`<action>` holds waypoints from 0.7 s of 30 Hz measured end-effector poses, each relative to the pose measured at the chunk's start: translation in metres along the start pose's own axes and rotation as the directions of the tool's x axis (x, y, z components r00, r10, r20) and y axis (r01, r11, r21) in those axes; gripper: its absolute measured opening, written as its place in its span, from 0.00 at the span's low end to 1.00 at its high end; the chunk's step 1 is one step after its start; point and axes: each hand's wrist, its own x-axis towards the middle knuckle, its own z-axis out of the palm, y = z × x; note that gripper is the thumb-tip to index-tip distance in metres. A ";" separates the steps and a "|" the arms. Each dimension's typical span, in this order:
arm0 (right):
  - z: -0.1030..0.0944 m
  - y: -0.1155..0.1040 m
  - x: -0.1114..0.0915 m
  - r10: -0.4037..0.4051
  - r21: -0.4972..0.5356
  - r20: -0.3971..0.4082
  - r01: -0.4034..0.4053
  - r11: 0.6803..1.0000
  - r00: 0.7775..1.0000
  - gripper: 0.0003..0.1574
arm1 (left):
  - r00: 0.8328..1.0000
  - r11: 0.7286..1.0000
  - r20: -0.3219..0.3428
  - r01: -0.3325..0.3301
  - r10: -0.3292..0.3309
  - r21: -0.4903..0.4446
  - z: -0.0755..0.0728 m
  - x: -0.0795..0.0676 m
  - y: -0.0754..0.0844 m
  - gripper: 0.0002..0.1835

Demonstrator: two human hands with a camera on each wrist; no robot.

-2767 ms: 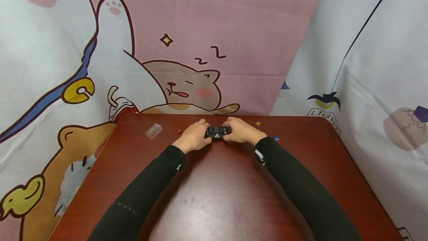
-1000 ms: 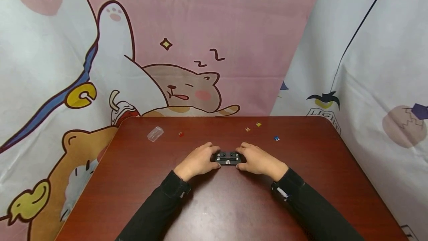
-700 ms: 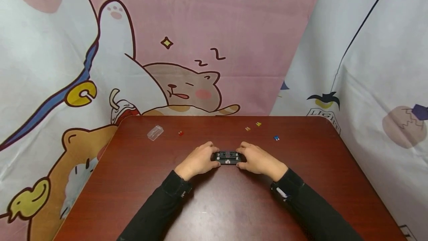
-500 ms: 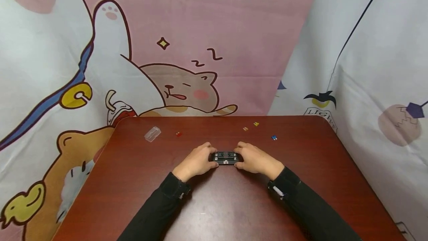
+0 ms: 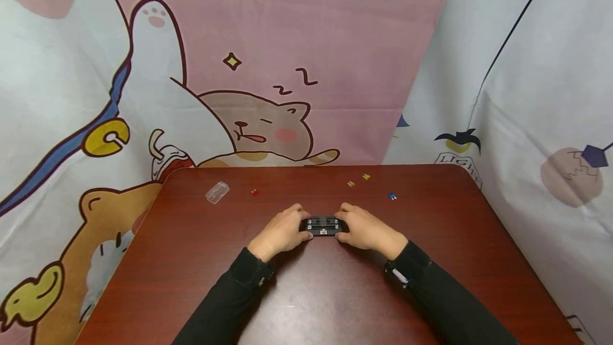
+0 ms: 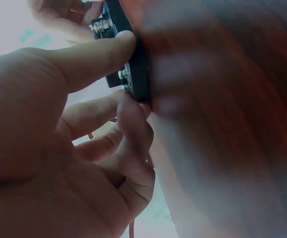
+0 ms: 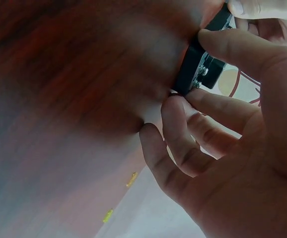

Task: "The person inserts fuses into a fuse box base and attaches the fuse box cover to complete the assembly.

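A black fuse block with metal screw terminals lies on the brown table, with its long side across my view. My left hand grips its left end, thumb on the near edge and fingers around the far side. At the right end, my right hand pinches it the same way. The left wrist view shows the thumb against the side of the fuse block. In the right wrist view, thumb and fingers hold the end of the fuse block, close to the tabletop. The hands cover both ends.
Beyond the hands lie a clear plastic cover, a red blade fuse, a tan one, a yellow one and a blue one. The table ends at a printed cloth backdrop.
Since the oldest frame, both hands have brought the fuse block nearer to me, and the tan fuse has come into view. Over the last second, hands and block keep still; the view shifts slightly.
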 end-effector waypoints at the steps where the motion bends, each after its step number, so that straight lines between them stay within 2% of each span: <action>1: 0.000 0.000 0.000 0.001 -0.001 -0.001 -0.001 1.000 1.000 0.32 | 1.000 1.000 0.000 0.001 -0.001 -0.008 0.000 0.000 0.000 0.26; 8: -0.003 0.001 -0.001 -0.011 -0.006 -0.003 0.011 1.000 1.000 0.31 | 1.000 1.000 -0.005 0.019 -0.019 -0.012 0.000 0.001 0.000 0.26; 12: -0.010 0.006 -0.001 -0.024 0.015 0.025 0.024 1.000 0.999 0.30 | 1.000 1.000 -0.005 0.005 -0.005 0.007 0.000 0.001 0.001 0.26; 17: -0.027 0.022 0.002 -0.079 0.059 0.062 0.076 0.995 0.995 0.24 | 1.000 1.000 -0.013 -0.015 0.015 0.013 0.000 0.000 0.001 0.26; 21: -0.045 0.043 0.009 -0.054 0.037 0.002 0.054 0.998 0.999 0.18 | 1.000 1.000 -0.011 -0.014 0.014 0.006 0.001 0.000 -0.001 0.27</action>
